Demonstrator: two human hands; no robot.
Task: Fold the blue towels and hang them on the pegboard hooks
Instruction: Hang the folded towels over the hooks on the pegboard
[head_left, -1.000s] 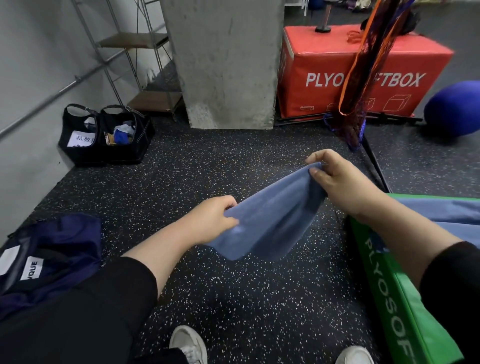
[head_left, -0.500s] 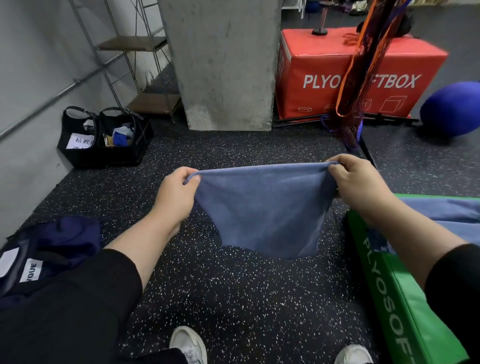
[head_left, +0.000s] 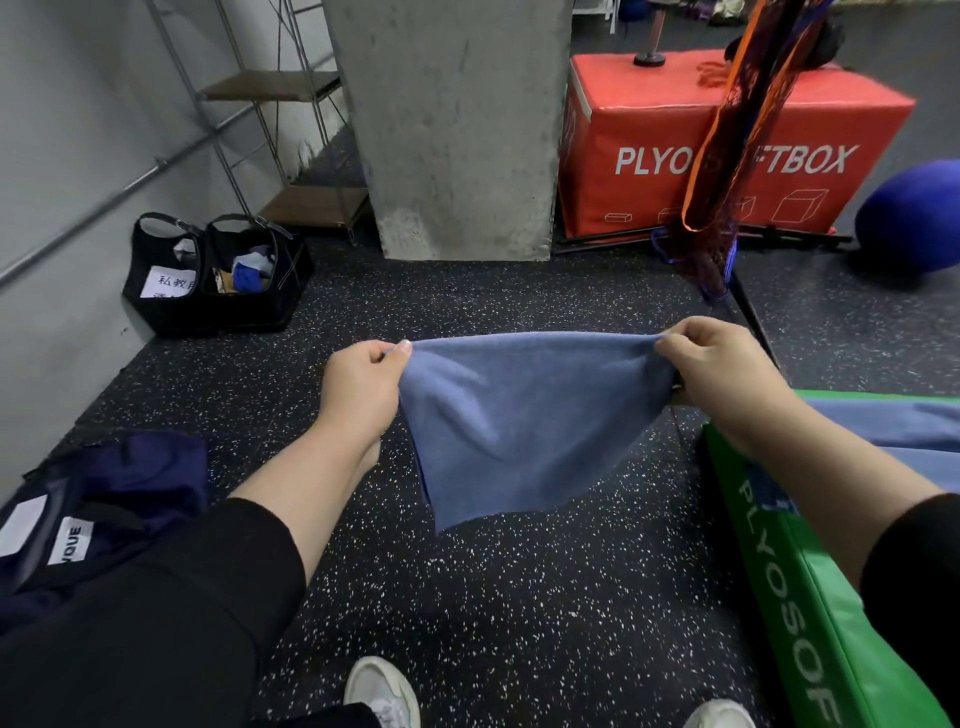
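Head view: the left hand (head_left: 363, 387) and right hand (head_left: 727, 382) each pinch a top corner of the soft blue terry towel (head_left: 519, 421), stretched taut between them, its lower point dangling off-centre. Best to level both corners before folding.

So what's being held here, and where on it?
A blue towel, stretched in the air: left hand pinches its top left corner, right hand its top right corner.

Open speckled floor (head_left: 467, 597) lies ahead; the concrete pillar (head_left: 457, 130) and green box (head_left: 810, 597) hem it in.
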